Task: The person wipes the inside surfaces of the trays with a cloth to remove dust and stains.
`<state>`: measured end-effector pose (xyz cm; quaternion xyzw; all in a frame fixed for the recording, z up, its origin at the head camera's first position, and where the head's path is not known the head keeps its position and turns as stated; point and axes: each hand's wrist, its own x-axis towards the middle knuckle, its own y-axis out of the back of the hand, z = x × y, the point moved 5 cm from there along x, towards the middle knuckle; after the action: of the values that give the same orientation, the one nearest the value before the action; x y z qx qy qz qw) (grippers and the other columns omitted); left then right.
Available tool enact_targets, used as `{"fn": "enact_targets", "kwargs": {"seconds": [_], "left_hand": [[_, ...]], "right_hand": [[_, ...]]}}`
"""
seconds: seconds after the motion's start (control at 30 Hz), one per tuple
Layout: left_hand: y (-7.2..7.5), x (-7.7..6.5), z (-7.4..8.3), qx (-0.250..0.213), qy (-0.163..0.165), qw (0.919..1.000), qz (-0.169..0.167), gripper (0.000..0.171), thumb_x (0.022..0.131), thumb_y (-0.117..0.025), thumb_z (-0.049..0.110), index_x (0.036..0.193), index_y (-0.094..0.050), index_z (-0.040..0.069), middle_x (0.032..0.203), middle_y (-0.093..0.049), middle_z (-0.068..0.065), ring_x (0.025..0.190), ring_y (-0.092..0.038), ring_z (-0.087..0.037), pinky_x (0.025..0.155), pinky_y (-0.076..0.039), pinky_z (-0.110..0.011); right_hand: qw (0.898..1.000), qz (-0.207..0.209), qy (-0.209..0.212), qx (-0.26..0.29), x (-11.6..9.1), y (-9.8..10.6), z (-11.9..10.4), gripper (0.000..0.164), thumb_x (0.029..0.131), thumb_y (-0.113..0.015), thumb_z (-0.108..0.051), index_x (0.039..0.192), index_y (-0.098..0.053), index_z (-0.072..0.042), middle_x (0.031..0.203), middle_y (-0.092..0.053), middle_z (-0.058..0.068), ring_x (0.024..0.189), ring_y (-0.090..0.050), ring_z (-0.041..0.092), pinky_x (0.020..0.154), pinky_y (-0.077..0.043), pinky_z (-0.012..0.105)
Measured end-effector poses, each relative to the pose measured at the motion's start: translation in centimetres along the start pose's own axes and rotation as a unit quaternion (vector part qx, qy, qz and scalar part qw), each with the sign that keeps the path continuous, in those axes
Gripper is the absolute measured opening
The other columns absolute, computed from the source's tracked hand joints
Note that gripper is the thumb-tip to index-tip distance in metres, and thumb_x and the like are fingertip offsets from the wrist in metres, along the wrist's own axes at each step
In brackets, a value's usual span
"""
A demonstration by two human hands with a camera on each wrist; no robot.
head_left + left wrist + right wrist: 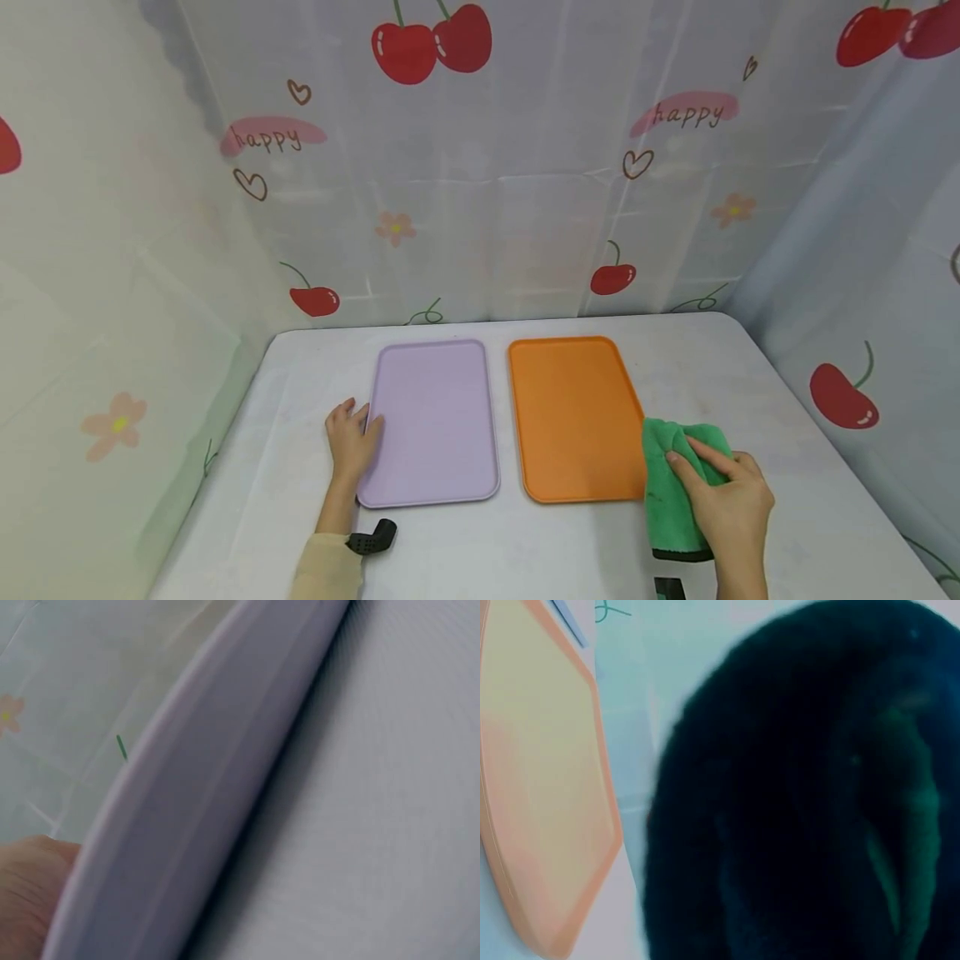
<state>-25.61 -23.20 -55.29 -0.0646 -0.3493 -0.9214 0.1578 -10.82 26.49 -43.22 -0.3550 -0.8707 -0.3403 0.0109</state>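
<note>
A lavender rectangular tray (433,425) lies on the white table. My left hand (352,437) holds its left edge, with the thumb over the rim and the other fingers at the outer side. In the left wrist view the tray's outer wall (180,780) fills the middle, and part of the hand (34,896) shows beyond the rim. My right hand (731,500) pinches a folded green towel (667,500) between thumb and fingers. That towel overlaps the lower right edge of an orange tray (577,425). Up close in the right wrist view, the towel (780,810) looks dark.
Both trays lie side by side on the table (517,550), with a narrow gap between them. Curtains (525,167) printed with cherries stand behind and at both sides. A black wrist device (372,539) sits at the left wrist.
</note>
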Motion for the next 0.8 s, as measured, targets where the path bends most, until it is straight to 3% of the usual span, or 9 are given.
{"fn": "enact_targets", "kwargs": {"seconds": [0.13,0.23,0.33,0.4,0.5,0.6,0.67,0.73,0.8], "left_hand": [[0.0,0.1,-0.1,-0.007,0.012,0.9999,0.001,0.036,0.088,-0.061,0.005,0.12,-0.06,-0.013,0.142,-0.042,-0.03,0.135,-0.026,-0.048,0.113,-0.022,-0.059],[0.1,0.2,-0.1,-0.036,0.031,0.9989,0.005,0.036,0.089,-0.059,0.002,0.122,-0.06,-0.01,0.139,-0.047,-0.028,0.129,-0.035,-0.045,0.107,-0.032,-0.056],[0.3,0.3,0.0,-0.087,0.058,0.9945,0.008,0.036,0.09,-0.058,0.001,0.125,-0.061,-0.007,0.129,-0.059,-0.026,0.113,-0.054,-0.037,0.094,-0.048,-0.039],[0.5,0.3,0.0,-0.128,0.076,0.9888,0.005,0.035,0.091,-0.057,0.0,0.125,-0.061,-0.006,0.122,-0.063,-0.027,0.099,-0.063,-0.025,0.081,-0.052,-0.025],[0.3,0.4,-0.1,-0.207,0.126,0.97,-0.019,0.037,0.093,-0.055,0.0,0.129,-0.058,-0.006,0.123,-0.062,-0.029,0.087,-0.064,-0.006,0.071,-0.05,-0.011],[0.1,0.5,-0.3,-0.276,0.177,0.9433,-0.053,0.041,0.096,-0.052,0.005,0.135,-0.051,-0.005,0.133,-0.055,-0.03,0.084,-0.06,0.001,0.071,-0.049,-0.011],[-0.2,0.5,-0.5,-0.307,0.206,0.9259,-0.076,0.044,0.098,-0.05,0.009,0.14,-0.046,-0.002,0.139,-0.051,-0.026,0.089,-0.059,-0.001,0.073,-0.05,-0.014],[-0.4,0.5,-0.5,-0.327,0.216,0.915,-0.096,0.047,0.1,-0.048,0.012,0.145,-0.041,0.0,0.144,-0.045,-0.024,0.097,-0.056,-0.006,0.076,-0.049,-0.015],[-0.6,0.6,-0.5,-0.338,0.22,0.9078,-0.113,0.05,0.101,-0.047,0.016,0.148,-0.037,0.002,0.148,-0.042,-0.02,0.105,-0.053,-0.009,0.079,-0.047,-0.015]], "right_hand": [[1.0,-0.003,-0.001,0.0,0.0,-0.1,-0.1,0.036,0.075,-0.085,-0.016,0.107,-0.075,-0.005,0.093,-0.059,0.012,0.072,-0.036,-0.011,0.054,-0.034,0.009],[1.0,-0.007,-0.004,-0.002,-0.1,-0.2,-0.1,0.036,0.075,-0.084,-0.016,0.108,-0.075,-0.006,0.093,-0.059,0.012,0.072,-0.038,-0.008,0.054,-0.035,0.009],[1.0,-0.01,-0.004,-0.004,-0.1,-0.3,-0.2,0.036,0.076,-0.084,-0.016,0.108,-0.075,-0.006,0.093,-0.059,0.012,0.072,-0.038,-0.008,0.054,-0.035,0.01],[1.0,-0.013,-0.003,-0.006,-0.2,-0.4,-0.3,0.036,0.076,-0.084,-0.016,0.109,-0.075,-0.006,0.093,-0.058,0.012,0.071,-0.037,-0.008,0.054,-0.036,0.011],[1.0,-0.017,-0.005,-0.007,-0.1,-0.4,-0.3,0.036,0.076,-0.083,-0.017,0.109,-0.075,-0.006,0.093,-0.058,0.011,0.073,-0.041,-0.004,0.055,-0.036,0.011],[1.0,-0.023,-0.006,-0.008,-0.1,-0.4,-0.3,0.036,0.077,-0.083,-0.017,0.11,-0.074,-0.006,0.094,-0.058,0.011,0.078,-0.049,0.009,0.055,-0.036,0.012],[1.0,-0.027,-0.004,-0.008,0.0,-0.4,-0.3,0.036,0.077,-0.082,-0.017,0.11,-0.074,-0.005,0.095,-0.058,0.012,0.082,-0.052,0.019,0.056,-0.036,0.013],[0.999,-0.031,-0.005,-0.008,0.1,-0.4,-0.3,0.036,0.077,-0.082,-0.017,0.111,-0.074,-0.005,0.096,-0.058,0.012,0.084,-0.052,0.022,0.056,-0.036,0.013],[0.999,-0.033,-0.008,-0.009,0.1,-0.4,-0.2,0.036,0.078,-0.082,-0.018,0.111,-0.074,-0.006,0.096,-0.058,0.011,0.083,-0.051,0.017,0.056,-0.036,0.013]]}}
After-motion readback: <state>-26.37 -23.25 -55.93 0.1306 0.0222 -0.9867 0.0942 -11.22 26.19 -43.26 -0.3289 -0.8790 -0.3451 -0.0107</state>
